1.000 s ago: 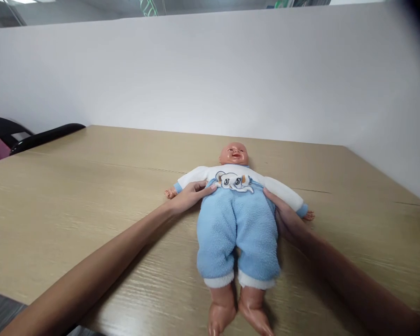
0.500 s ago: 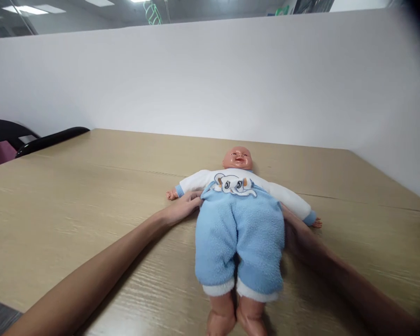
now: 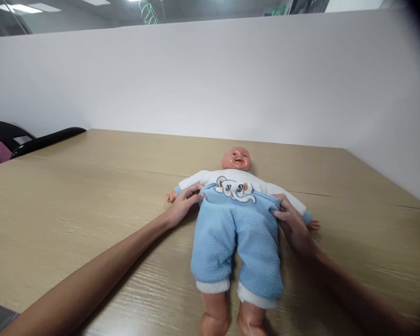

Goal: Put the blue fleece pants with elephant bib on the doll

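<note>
- A black chair [image 3: 38, 139] shows at the far left edge, at about 9 o'clock from the doll, just past the table's corner.
- The wooden table [image 3: 73, 196] fills the lower half of the view, with a white partition wall [image 3: 196, 79] standing along its far side at 12 o'clock.
- The left hand [image 3: 182, 205] lies at the doll's waist on its 9 o'clock side, forearm stretched across the table; its fingers are curled narrow and pinch the top edge of the blue trousers [image 3: 236, 242].
- The doll [image 3: 236, 161] lies flat on its back near the middle of the table, head toward 12 o'clock, bare feet toward 6 o'clock at the bottom edge. It wears a white top with an elephant picture [image 3: 236, 187] on the chest; its arms spread out to 9 and 3 o'clock.
- The trousers cover the doll from waist to ankles, with white cuffs at the leg ends.
- The right hand [image 3: 294, 224] is at the doll's waist on its 3 o'clock side, fingers bent close together and gripping the trouser waistband there; it lies partly over the doll's white sleeve.
</note>
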{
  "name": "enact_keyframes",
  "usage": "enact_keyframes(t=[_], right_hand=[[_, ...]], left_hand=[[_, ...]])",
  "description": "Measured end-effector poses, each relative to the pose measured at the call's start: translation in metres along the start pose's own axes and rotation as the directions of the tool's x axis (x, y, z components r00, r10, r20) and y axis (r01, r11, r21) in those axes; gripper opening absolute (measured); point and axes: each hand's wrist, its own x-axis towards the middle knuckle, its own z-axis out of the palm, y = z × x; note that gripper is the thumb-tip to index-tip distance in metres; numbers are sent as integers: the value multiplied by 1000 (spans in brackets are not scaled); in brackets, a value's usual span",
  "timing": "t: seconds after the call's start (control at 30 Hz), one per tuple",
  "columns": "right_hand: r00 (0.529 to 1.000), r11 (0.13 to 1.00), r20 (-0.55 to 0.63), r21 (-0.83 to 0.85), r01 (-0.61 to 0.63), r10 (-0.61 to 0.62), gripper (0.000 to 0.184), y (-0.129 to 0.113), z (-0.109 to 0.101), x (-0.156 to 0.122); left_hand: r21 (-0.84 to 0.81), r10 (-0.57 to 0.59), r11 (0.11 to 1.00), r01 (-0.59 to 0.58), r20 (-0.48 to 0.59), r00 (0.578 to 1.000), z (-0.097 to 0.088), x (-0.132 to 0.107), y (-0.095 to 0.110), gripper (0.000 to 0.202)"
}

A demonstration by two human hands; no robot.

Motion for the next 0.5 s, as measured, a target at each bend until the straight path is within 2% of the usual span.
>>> enact_keyframes(t=[0.13,0.2,0.3,0.37,0.43,0.5], right_hand=[[994,994,-47,50,-92,95,14,0,3,7],[990,991,-58,-14,-131,130,21,3,1,9],[998,965,-51,-257,-56,44,28,8,-6,5],[999,944,-34,-328,-25,15,29,11,-9,1],[996,976,-41,-202,-82,75,26,13,-8,-1],[988,988,-57,-34,-148,146,23,17,-5,-1]], left_hand=[[-234,-80,968,86,34,996,1,2,-7,23],[-259,-126,956,137,59,990,-1,3,-10,26],[-26,-96,995,98,66,993,-9,3,-8,27],[143,-63,989,46,119,991,-16,3,-2,25],[187,-78,982,41,193,978,-21,3,3,24],[159,-101,985,64,234,967,-21,3,4,23]])
